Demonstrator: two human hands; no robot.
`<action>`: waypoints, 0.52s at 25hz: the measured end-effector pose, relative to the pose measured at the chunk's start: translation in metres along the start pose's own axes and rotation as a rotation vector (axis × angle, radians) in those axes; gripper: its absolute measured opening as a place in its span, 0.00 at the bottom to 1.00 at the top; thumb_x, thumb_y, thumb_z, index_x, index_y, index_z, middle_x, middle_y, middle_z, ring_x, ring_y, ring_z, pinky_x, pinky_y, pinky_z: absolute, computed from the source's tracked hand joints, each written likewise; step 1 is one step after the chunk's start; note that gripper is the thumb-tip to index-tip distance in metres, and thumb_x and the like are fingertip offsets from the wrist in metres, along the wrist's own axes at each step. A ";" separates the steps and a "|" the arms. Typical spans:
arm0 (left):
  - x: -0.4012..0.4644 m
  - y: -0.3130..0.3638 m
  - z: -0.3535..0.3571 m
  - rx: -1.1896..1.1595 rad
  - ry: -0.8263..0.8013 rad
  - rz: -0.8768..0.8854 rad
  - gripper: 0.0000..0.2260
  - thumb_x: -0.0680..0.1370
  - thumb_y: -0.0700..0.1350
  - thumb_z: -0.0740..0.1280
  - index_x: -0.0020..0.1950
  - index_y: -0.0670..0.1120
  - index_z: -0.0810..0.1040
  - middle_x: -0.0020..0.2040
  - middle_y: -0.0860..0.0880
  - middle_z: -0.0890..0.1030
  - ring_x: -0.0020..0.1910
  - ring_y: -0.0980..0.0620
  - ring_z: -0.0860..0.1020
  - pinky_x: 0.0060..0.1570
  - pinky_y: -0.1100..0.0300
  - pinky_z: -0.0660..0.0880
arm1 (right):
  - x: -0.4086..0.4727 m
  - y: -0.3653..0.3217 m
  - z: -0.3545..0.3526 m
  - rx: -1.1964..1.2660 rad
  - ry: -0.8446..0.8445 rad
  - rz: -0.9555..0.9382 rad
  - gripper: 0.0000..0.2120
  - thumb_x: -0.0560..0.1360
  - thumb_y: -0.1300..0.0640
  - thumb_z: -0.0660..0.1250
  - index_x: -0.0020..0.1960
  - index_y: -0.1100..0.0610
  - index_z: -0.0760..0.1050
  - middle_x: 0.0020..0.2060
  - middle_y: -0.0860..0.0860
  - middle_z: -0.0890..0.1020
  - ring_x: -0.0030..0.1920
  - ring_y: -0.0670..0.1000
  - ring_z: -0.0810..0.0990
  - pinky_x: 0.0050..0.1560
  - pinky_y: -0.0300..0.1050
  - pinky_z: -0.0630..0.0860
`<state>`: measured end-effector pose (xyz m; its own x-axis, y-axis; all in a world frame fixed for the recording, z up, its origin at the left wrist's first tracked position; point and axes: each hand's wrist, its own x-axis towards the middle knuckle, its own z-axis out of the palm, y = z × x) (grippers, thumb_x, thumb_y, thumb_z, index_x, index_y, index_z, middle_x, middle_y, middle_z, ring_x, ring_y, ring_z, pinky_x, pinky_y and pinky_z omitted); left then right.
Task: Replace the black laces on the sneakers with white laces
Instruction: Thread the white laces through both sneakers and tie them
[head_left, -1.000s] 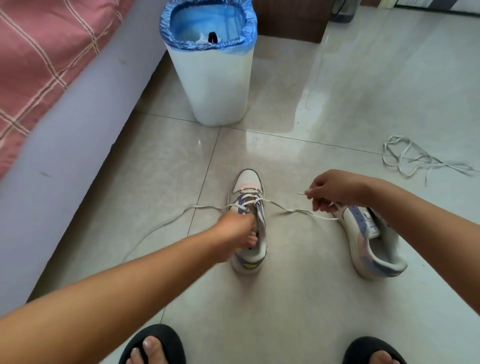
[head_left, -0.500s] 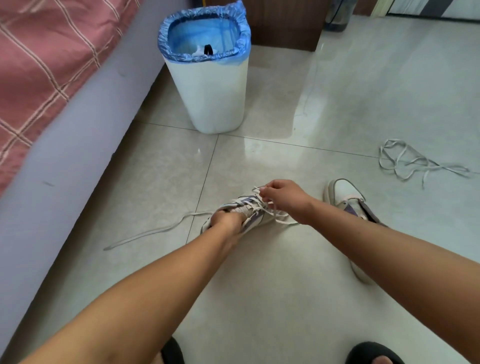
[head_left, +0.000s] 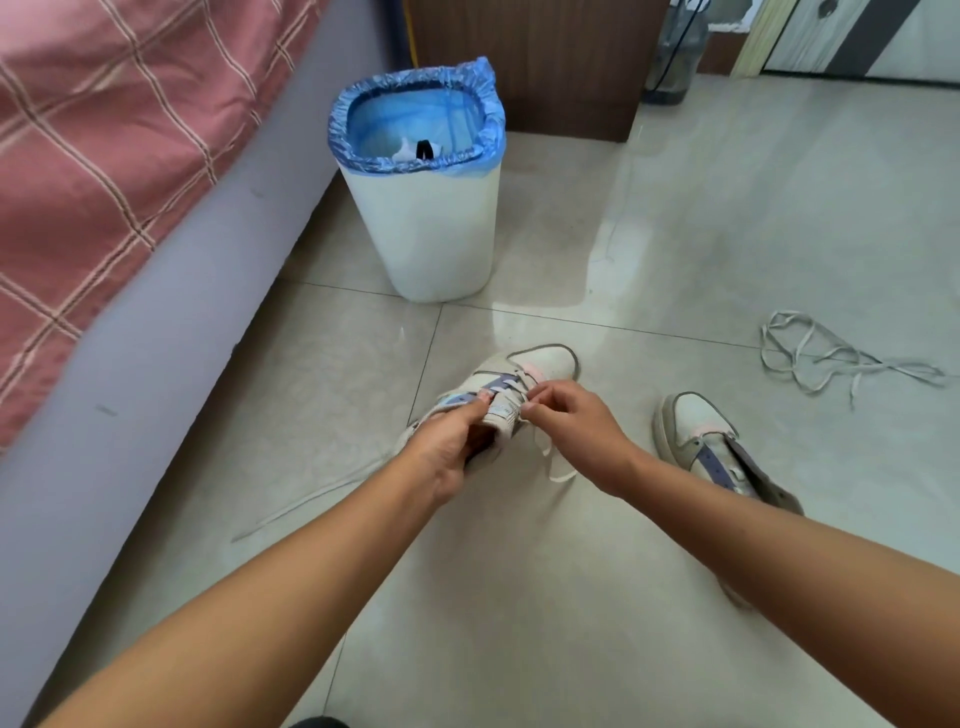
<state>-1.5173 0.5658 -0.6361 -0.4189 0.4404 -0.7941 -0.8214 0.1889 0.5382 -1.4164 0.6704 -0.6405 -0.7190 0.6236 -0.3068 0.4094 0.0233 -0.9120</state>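
In the head view, the left hand grips the tongue of the tilted sneaker on the floor. The right hand pinches the white lace at the eyelets. The second sneaker stands to the right, apart. A loose lace lies further right. A white bin stands behind.

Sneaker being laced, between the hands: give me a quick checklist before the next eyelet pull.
1. Left hand grips the sneaker at its tongue: ok.
2. Right hand pinches the white lace: ok.
3. Free lace end lies loose on the floor, unsnagged: ok.
4. Which eyelet comes next: cannot tell, fingers cover it.
5. Second sneaker laced: not ok.
6. Spare lace on the floor for it: ok.
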 end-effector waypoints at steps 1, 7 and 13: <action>-0.001 0.005 0.001 -0.019 -0.033 0.041 0.05 0.79 0.43 0.65 0.52 0.44 0.78 0.47 0.44 0.81 0.42 0.50 0.80 0.30 0.64 0.78 | 0.000 -0.002 -0.004 0.018 0.023 -0.025 0.07 0.74 0.63 0.67 0.40 0.67 0.75 0.46 0.54 0.78 0.47 0.47 0.76 0.47 0.37 0.70; -0.011 0.030 0.003 0.111 -0.044 0.170 0.04 0.76 0.38 0.66 0.50 0.42 0.78 0.42 0.44 0.82 0.39 0.50 0.80 0.34 0.63 0.79 | 0.009 -0.022 -0.015 -0.029 0.112 -0.240 0.06 0.75 0.62 0.67 0.39 0.59 0.76 0.45 0.49 0.79 0.45 0.46 0.78 0.50 0.41 0.73; -0.036 0.049 0.003 0.056 -0.240 0.022 0.18 0.74 0.38 0.54 0.62 0.40 0.74 0.55 0.40 0.79 0.52 0.45 0.75 0.52 0.57 0.70 | 0.005 -0.046 -0.035 -0.190 0.034 -0.449 0.06 0.72 0.64 0.70 0.38 0.59 0.76 0.46 0.46 0.78 0.48 0.38 0.75 0.51 0.28 0.69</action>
<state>-1.5412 0.5614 -0.5806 -0.3267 0.6399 -0.6956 -0.7877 0.2224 0.5745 -1.4190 0.7001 -0.5903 -0.8307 0.5442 0.1174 0.1605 0.4361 -0.8855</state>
